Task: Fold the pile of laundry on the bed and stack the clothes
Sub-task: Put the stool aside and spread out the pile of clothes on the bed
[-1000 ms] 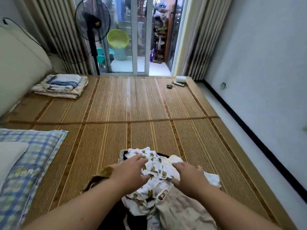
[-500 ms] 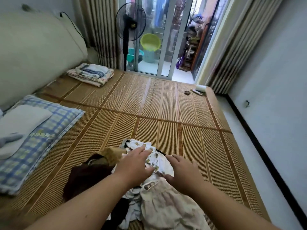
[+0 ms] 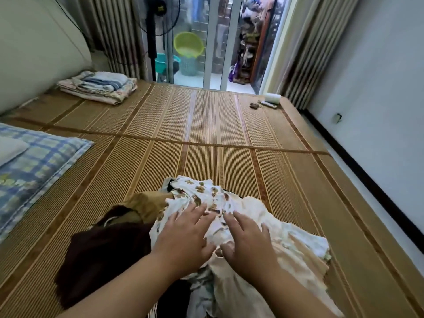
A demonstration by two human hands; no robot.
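A pile of laundry lies at the near edge of the bamboo-mat bed (image 3: 206, 125). On top is a white garment with a brown print (image 3: 206, 193). A dark brown garment (image 3: 101, 255) lies at the pile's left, a tan one (image 3: 149, 203) behind it, and a cream dress (image 3: 286, 278) at the right. My left hand (image 3: 183, 235) rests on the white printed garment with fingers spread. My right hand (image 3: 247, 242) lies beside it on the same cloth, fingers straight. Neither hand visibly grips cloth.
A folded stack of blankets (image 3: 98, 87) sits at the far left of the bed. A blue checked pillow (image 3: 34, 164) lies at the left. Small items and a white roll (image 3: 271, 98) sit at the far right corner. A fan (image 3: 158, 14) stands by the glass door.
The camera has swung between the frames. Both hands stayed on the white printed garment and now lie a little closer together.
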